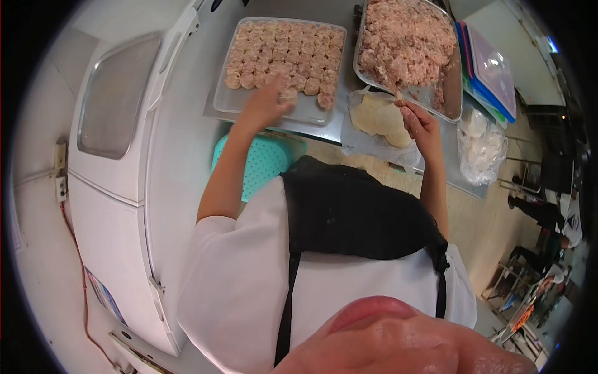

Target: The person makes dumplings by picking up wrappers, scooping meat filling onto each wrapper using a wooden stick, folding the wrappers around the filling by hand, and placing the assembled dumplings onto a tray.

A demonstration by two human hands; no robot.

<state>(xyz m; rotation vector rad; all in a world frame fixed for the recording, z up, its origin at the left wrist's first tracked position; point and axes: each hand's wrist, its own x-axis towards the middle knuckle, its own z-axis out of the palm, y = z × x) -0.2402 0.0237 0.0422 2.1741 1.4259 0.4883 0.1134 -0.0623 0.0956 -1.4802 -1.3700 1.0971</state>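
My left hand [266, 105] is over the near edge of the rows of small round meat-filled dumplings [283, 53], which stand on a clear tray [230, 103]. Its fingers reach over the front row, and whether they hold a dumpling is hidden. My right hand [416, 118] is closed on a thin utensil smeared with filling, its tip at the near edge of the large tray [453, 103] of minced meat [408, 43]. Below and left of that hand, pale round wrappers [380, 119] lie on a plastic bag.
Colored lids or boards [492, 68] and a plastic bag with white contents [481, 146] are at the right. A turquoise perforated basket [258, 163] sits below the counter's edge. A white refrigerator [109, 187] stands at the left. People are at the far right.
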